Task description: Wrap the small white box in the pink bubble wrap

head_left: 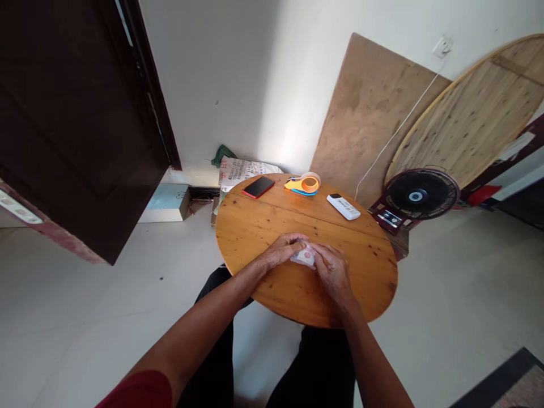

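Note:
Between my two hands is a small whitish packet (303, 257) with a pinkish print, low over the middle of the round wooden table (250, 238). My left hand (282, 250) grips its upper left side, the thumb lying along the top. On the right, my right hand (334, 268) has its fingers closed on the other edge. Fingers cover parts of the packet, and its exact kind is too small to make out.
A phone (258, 186), an orange tape dispenser (302, 183) and a white remote-like device (343, 207) lie along the table's far side. Beyond stand a black fan (420, 194) and a leaning board (361, 102). A dark door (80, 113) is at left.

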Motion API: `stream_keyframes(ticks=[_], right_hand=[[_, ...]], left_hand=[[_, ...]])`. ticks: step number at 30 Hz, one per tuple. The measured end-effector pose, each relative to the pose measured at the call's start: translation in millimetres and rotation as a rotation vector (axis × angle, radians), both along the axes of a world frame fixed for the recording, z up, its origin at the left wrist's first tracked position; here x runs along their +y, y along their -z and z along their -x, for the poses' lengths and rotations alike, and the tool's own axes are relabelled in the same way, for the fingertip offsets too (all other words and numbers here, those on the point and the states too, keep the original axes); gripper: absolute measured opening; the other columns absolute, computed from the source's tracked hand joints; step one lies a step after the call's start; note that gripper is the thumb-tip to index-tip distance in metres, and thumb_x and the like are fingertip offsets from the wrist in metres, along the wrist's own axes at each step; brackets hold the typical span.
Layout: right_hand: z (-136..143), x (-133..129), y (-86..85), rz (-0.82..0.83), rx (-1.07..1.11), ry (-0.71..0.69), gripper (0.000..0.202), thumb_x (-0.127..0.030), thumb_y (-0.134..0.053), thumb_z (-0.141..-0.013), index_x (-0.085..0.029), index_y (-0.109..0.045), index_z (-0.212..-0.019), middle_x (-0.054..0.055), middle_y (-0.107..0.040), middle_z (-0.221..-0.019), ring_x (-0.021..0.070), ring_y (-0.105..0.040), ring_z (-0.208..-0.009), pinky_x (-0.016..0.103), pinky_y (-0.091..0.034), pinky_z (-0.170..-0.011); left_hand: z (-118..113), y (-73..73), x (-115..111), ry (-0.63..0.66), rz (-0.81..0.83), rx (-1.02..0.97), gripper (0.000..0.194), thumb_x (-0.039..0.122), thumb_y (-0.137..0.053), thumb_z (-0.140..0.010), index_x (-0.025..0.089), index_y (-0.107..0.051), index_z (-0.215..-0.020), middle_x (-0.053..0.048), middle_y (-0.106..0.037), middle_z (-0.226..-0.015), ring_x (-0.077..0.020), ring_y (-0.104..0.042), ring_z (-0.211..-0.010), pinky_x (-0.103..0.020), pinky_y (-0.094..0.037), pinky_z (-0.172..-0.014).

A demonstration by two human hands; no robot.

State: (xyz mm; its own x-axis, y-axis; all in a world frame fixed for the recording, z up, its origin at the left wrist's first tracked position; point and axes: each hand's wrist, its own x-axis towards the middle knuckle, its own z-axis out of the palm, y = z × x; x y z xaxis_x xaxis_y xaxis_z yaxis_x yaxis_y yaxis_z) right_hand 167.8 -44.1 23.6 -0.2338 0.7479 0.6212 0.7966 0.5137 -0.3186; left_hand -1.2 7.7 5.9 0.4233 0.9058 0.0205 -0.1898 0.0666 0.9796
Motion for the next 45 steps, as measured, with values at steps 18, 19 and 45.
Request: stream_keyframes(ticks=[18,19,45], right_hand=[[0,-11,8.9,-0.036,-0.340,0.133,0.037,-0.033,-0.045,-0.093,-0.022,-0.058,-0.126,0.015,-0.048,-0.139,0.0286,-0.048,-0.121,0.044,-0.038,-0.093],[1,-10,10.2,-0.042,-0.343,0.136,0.037,-0.032,-0.044,-0.093,-0.022,-0.058,-0.126,0.015,-0.049,-0.138,0.0283,-0.049,-0.119,0.044,-0.039,-0.092],[3,-11,12.2,-0.025,-0.066,0.129,0.050,-0.039,-0.050,-0.088,-0.018,-0.043,-0.133,0.014,-0.051,-0.135,0.0273,-0.048,-0.122,0.043,-0.037,-0.097]], left_hand=[[-3,3.6,4,-0.134,-0.369,0.216,0.026,0.035,-0.057,-0.081,0.015,-0.073,-0.086,-0.004,-0.069,-0.077,-0.0148,-0.057,-0.071,-0.024,-0.044,-0.066],[-3,2.7,4,-0.149,-0.405,0.246,0.025,0.033,-0.056,-0.082,0.015,-0.073,-0.086,-0.004,-0.069,-0.077,-0.0154,-0.058,-0.073,-0.024,-0.045,-0.067],[-10,2.4,-1,-0.288,-0.393,0.340,0.025,0.028,-0.053,-0.082,0.014,-0.071,-0.092,-0.005,-0.070,-0.081,-0.0157,-0.060,-0.073,-0.024,-0.046,-0.069]])
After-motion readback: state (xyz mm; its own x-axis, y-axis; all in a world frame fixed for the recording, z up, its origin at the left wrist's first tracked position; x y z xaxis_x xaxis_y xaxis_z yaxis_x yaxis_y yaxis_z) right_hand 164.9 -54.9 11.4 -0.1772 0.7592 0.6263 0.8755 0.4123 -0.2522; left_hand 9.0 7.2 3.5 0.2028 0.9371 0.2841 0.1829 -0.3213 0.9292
